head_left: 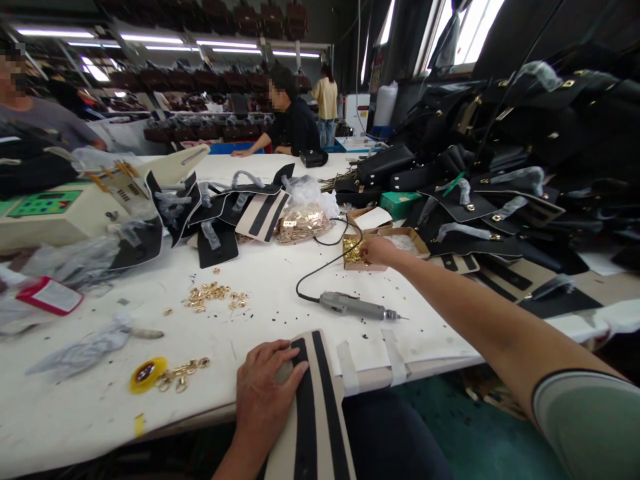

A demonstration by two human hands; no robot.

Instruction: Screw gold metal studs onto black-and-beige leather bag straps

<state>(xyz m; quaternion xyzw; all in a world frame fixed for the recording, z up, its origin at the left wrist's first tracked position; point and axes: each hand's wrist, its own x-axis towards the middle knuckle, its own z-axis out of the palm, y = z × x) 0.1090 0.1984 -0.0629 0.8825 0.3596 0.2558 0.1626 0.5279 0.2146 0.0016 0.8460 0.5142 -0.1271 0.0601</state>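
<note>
My left hand (265, 383) lies over a beige bag panel with black stripes (320, 400), its fingers and thumb holding the panel at the table's near edge. The panel's lower part reaches down over my lap. My right hand (379, 252) is stretched out to a small cardboard box (367, 267) of tiny gold-coloured metal parts (353, 248). Its fingertips are pressed together among those parts; what they pinch is too small to make out. Between the hands, a grey electric screwdriver (353, 305) rests on the table, its bit pointing right.
Loose gold fittings (213, 295) and a yellow tape roll (149, 375) lie at left. Behind them are black bag flaps (217, 243) and a plastic bag of gold plates (303, 223). Black bags (450, 133) pile up on the right. Co-workers (295, 120) are across the table.
</note>
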